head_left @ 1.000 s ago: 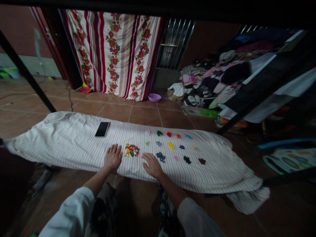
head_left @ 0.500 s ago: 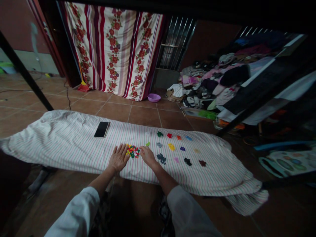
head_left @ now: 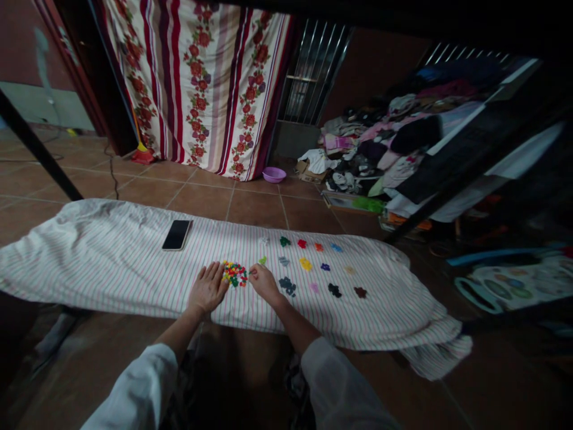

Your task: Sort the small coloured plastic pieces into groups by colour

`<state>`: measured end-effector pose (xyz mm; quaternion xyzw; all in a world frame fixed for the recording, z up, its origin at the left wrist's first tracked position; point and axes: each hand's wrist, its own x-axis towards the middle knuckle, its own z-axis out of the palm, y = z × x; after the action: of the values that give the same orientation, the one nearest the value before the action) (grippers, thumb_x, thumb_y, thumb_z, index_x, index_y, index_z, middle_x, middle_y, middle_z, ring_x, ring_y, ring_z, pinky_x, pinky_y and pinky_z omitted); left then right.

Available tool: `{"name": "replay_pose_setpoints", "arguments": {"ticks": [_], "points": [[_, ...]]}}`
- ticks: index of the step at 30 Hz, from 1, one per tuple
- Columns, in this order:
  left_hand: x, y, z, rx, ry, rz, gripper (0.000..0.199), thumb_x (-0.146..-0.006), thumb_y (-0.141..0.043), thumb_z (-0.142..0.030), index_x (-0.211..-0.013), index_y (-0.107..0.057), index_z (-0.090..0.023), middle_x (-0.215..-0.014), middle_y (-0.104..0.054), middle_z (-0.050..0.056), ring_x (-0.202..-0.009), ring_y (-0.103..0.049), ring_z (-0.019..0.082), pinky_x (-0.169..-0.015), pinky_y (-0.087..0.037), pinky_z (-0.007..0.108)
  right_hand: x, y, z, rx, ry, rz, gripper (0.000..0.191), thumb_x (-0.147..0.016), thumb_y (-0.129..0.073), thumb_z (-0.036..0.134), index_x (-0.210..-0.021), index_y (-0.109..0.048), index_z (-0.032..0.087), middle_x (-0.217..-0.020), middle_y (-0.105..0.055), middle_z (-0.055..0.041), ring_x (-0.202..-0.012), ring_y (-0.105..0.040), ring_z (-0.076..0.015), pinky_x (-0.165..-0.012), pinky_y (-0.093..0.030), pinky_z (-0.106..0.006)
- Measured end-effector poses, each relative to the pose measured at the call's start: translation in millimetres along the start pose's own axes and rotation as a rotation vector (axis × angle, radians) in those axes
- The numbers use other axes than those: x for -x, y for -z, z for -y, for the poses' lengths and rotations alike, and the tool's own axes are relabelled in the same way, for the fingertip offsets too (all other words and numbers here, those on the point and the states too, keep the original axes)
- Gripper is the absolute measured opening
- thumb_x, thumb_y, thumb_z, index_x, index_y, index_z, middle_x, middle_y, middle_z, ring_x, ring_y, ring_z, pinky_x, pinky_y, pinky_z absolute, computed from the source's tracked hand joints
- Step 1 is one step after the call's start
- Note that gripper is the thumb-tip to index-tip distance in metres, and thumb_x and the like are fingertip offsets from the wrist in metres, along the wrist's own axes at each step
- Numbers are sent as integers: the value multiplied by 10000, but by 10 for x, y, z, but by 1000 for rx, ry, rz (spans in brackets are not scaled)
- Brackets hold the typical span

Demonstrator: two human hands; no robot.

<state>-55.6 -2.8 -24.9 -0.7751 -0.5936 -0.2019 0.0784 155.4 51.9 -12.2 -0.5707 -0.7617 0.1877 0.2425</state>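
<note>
A mixed pile of small coloured pieces [head_left: 235, 273], red, yellow, green and white, lies on the striped cloth between my hands. My left hand [head_left: 206, 289] rests flat with its fingers out, at the pile's left edge. At the right edge, my right hand [head_left: 265, 282] is closed in a pinch; what its fingertips hold is too small to make out. Just beyond it sit a few lime green pieces [head_left: 262, 260]. Single-colour clusters spread to the right, among them grey pieces [head_left: 283, 261], dark grey pieces [head_left: 287, 286], yellow pieces [head_left: 305, 264] and black pieces [head_left: 334, 290].
A phone [head_left: 177, 235] lies on the striped cloth [head_left: 120, 257] at the left. Dark slanting bars [head_left: 38, 146] flank the surface on both sides. On the tiled floor beyond are a purple basin [head_left: 274, 175], a broom [head_left: 142, 153] and a heap of clothes [head_left: 385, 140].
The whole view has shifted, so everything appears slightly further left. My right fingers remain pinched beside the mixed pile, and my left hand still lies flat.
</note>
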Motion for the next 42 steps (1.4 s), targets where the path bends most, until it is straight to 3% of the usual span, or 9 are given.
{"name": "replay_pose_setpoints", "arguments": {"ticks": [12,29,35,42], "points": [[-13,62,-27,9,22,28,534,-914,-296,-424,-1330,-478,-145,-1385,-497,134,-1328,-401,258,-1089,-321,463,-186,266,-286,-38,-107,-177,191,-711,-509,102,-844,-623,179,-804,-671,-37,-749,-610,-151,-742,-457,-257],[-2,27,2,-7,-1,56,565,-914,-255,-439,-1316,-485,-115,-1388,-490,151,-1321,-411,257,-1084,-326,463,-34,337,-373,-289,-159,-163,203,-716,-516,161,-884,-626,195,-810,-687,-14,-752,-658,-147,-717,-504,-262],[3,16,-3,-10,3,6,550,-911,-286,-443,-1314,-496,-134,-1364,-518,139,-1315,-420,259,-1078,-344,460,-112,549,-646,-231,-187,-233,205,-741,-491,167,-891,-619,224,-812,-684,2,-747,-654,-136,-714,-505,-254],[0,25,-13,-3,-9,-11,530,-909,-297,-427,-1331,-486,-169,-1367,-519,115,-1317,-418,253,-1082,-344,463,-416,796,-1066,-106,-283,-346,204,-724,-492,162,-856,-638,216,-780,-679,-4,-744,-644,-146,-717,-491,-249]]}}
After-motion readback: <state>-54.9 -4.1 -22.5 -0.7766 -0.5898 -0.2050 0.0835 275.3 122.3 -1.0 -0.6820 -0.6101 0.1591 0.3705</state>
